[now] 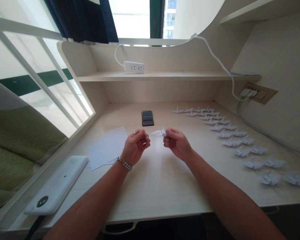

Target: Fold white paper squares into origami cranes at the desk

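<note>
Above the middle of the bench (152, 181), the right hand (177, 144) pinches a white paper crane (158, 132) just beside the loosely clenched left hand (135, 144), with paper sheets (106, 148) to the left and rows of folded cranes (231, 135) to the right.

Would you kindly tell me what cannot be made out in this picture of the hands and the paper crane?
1. Head view: fingers of the right hand cover part of the paper crane; its folds are too small to read.
2. Head view: curled fingers of the left hand hide whether it holds anything.
3. Head view: the top of the phone is blurred.
4. Head view: the far cranes are too small to count.
</note>
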Available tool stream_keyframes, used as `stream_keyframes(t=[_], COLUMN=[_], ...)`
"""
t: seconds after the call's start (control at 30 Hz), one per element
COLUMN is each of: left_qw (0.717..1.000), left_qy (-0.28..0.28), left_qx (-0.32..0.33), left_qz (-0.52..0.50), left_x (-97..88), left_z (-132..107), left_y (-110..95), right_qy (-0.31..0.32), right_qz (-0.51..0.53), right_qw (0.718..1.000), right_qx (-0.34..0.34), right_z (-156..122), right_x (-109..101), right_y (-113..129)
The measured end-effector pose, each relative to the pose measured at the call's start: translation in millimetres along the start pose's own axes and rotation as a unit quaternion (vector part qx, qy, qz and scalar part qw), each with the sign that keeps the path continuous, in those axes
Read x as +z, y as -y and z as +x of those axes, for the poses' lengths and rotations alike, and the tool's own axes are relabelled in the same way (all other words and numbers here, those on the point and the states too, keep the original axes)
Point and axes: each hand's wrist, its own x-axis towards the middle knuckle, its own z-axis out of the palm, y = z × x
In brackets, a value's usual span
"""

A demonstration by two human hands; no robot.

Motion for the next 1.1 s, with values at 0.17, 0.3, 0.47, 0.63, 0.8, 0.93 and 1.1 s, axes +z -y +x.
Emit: stream_keyframes(t=[0.17,0.3,0.47,0.63,0.8,0.93,1.1], left_qw=[0.992,0.978,0.977,0.963,0.957,0.967,0.961], left_qy=[-0.003,0.031,0.009,-0.017,-0.022,-0.016,-0.086], left_qx=[-0.006,-0.015,0.015,0.045,0.045,0.02,0.018], left_qz=[0.125,0.205,0.213,0.264,0.287,0.254,0.262], left_x=[2.2,2.2,1.2,1.3,-1.1,-3.4,-4.3], left_z=[-0.4,-0.9,0.6,1.5,2.5,4.4,7.3], left_y=[7.2,12.4,11.6,12.1,15.1,16.8,19.3], right_qy=[0.016,0.028,-0.007,-0.064,-0.07,-0.069,-0.184], right_qz=[-0.049,-0.088,-0.102,-0.152,-0.141,-0.157,-0.313], right_qw=[0.999,0.996,0.995,0.986,0.987,0.984,0.927], right_qx=[-0.002,-0.002,0.01,0.011,0.026,0.045,-0.097], right_z=[-1.8,-2.2,2.8,8.1,7.8,9.3,10.3], right_x=[1.4,1.5,-4.3,-9.5,-10.4,-12.5,-13.5], right_y=[-4.9,-6.5,-5.5,-7.2,-7.4,-6.3,-9.2])
